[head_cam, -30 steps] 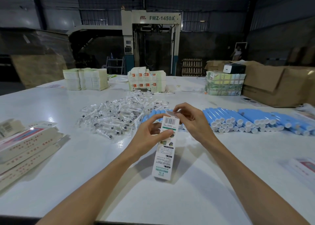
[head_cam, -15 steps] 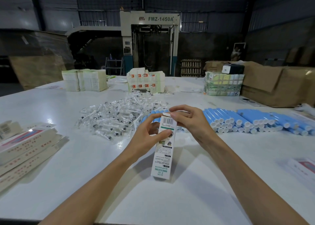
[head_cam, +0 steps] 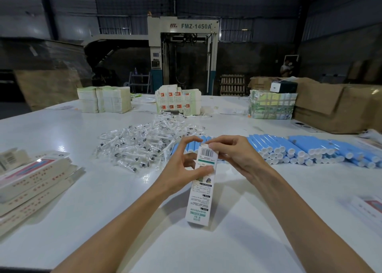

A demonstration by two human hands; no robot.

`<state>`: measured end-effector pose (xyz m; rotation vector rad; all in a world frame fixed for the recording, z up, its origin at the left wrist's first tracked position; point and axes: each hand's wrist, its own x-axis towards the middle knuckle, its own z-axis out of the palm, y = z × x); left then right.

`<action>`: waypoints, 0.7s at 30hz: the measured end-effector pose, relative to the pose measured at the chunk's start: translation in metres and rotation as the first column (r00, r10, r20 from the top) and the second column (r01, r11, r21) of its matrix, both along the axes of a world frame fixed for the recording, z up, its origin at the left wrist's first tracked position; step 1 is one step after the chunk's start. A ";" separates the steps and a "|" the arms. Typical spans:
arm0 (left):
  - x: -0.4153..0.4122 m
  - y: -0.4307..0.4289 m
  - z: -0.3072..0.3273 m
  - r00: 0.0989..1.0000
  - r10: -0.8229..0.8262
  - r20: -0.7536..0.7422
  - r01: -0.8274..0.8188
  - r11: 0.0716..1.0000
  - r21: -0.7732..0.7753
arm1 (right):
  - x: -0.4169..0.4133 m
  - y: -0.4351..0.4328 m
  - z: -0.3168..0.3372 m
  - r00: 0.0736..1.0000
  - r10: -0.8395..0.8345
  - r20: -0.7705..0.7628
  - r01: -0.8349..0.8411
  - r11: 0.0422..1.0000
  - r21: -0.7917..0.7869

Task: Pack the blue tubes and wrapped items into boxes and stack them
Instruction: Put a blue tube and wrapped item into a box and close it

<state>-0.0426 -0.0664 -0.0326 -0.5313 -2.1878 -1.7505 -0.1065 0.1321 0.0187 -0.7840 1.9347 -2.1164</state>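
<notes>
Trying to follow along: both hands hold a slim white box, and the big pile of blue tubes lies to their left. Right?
Not quite. In the head view the blue tubes lie to the right of the hands. The left hand and right hand do hold the slim white box.

Top end of box [head_cam: 201, 198] is hidden under right hand [head_cam: 237, 159] fingertips, so can't tell if the flap is tucked. Left hand [head_cam: 177, 173] covers part of the box's left edge. Small print on the box is too small to read. Nearest blue tubes [head_cam: 275, 145] are mostly hidden behind both hands, and the row runs off the right edge. Flat boxes [head_cam: 31, 181] cut off at left edge. Printed box [head_cam: 368, 208] and cardboard carton [head_cam: 330, 107] cut at right edge. Contents of wrapped items [head_cam: 140, 146] are too small to make out. Background person [head_cam: 286, 68] is tiny and dark.
</notes>
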 end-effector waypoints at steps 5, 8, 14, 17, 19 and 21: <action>0.000 -0.001 0.001 1.000 -0.004 0.005 0.004 1.000 -0.008 | -0.002 0.004 0.004 0.997 0.054 -0.055 -0.050 0.996 0.071; -0.003 -0.002 -0.001 1.000 0.013 -0.001 -0.013 1.000 0.013 | -0.001 0.001 -0.003 0.994 0.049 -0.094 -0.043 0.997 0.065; -0.007 -0.005 -0.004 0.997 0.073 -0.003 -0.072 0.991 0.112 | 0.001 -0.009 -0.018 0.987 0.069 -0.148 -0.068 0.998 0.014; -0.007 -0.007 -0.003 0.997 0.077 0.014 -0.078 0.982 0.172 | -0.001 -0.011 -0.024 0.987 -0.023 -0.161 0.011 0.997 -0.076; -0.007 -0.006 -0.004 0.996 0.087 0.011 -0.087 0.980 0.180 | -0.001 -0.013 -0.028 0.980 -0.040 -0.193 0.028 0.998 -0.061; -0.007 -0.003 -0.005 0.996 0.087 0.003 -0.086 0.973 0.213 | 0.000 -0.018 -0.032 0.976 -0.058 -0.211 0.050 0.998 -0.041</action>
